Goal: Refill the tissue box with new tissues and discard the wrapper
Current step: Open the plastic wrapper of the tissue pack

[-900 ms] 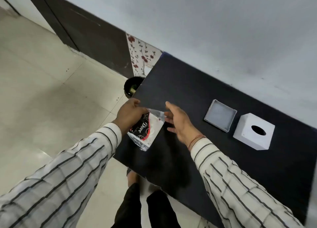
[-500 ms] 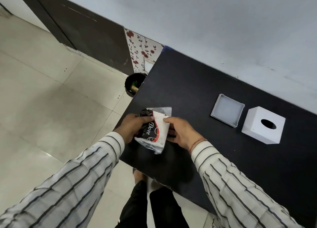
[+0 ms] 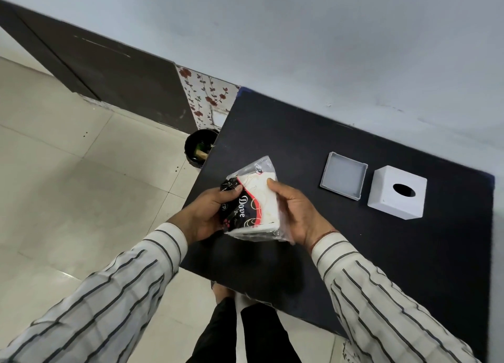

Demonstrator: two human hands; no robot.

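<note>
The left hand grips the dark end of the tissue pack, and the right hand clasps its white side, holding it above the black table edge. To open it cleanly, the person should probably pinch the clear wrapper's loose top seam, not the tissues. The printed label reads "Dove". The tissue box and its base tray sit well apart, rightward.

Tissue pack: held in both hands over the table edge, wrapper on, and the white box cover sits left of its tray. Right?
Not quite. The head view shows the white box cover right of the tray, not left. The rest holds: left hand and right hand grip the wrapped tissue pack over the table edge.
</note>
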